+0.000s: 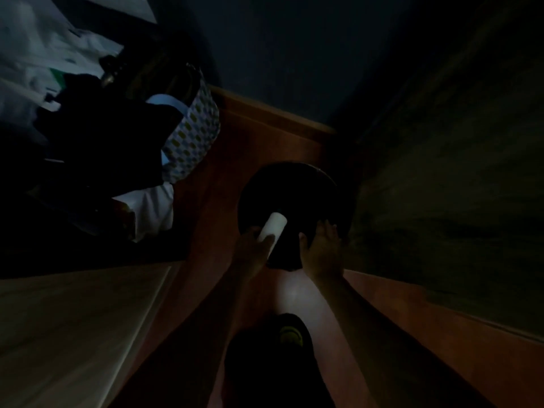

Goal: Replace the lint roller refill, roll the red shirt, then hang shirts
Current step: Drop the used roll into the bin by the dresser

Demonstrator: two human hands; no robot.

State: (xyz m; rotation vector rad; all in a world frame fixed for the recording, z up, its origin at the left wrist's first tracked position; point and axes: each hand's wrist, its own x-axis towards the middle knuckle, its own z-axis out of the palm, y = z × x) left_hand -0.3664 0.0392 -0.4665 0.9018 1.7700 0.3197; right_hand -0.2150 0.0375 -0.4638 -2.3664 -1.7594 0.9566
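while the white roll (pixel 273 228) is gripped by the left hand (pixel 255 251) over the dark round bin (pixel 294 187), the right hand (pixel 322 251), fingers spread, is rested on its rim; the roll should be dropped squarely inside.

The round bin (pixel 290 195) is standing on the floor (pixel 265 148) and serving as the landmark. The roll (pixel 273 228) is lying over the bin's near rim, with the left hand (pixel 254 248) holding its near end. The right hand (pixel 322 251) is resting at the bin's near right edge. The patterned bag (pixel 192 136) is sitting left of and behind the bin. The foot (pixel 290 337) is standing before the bin.
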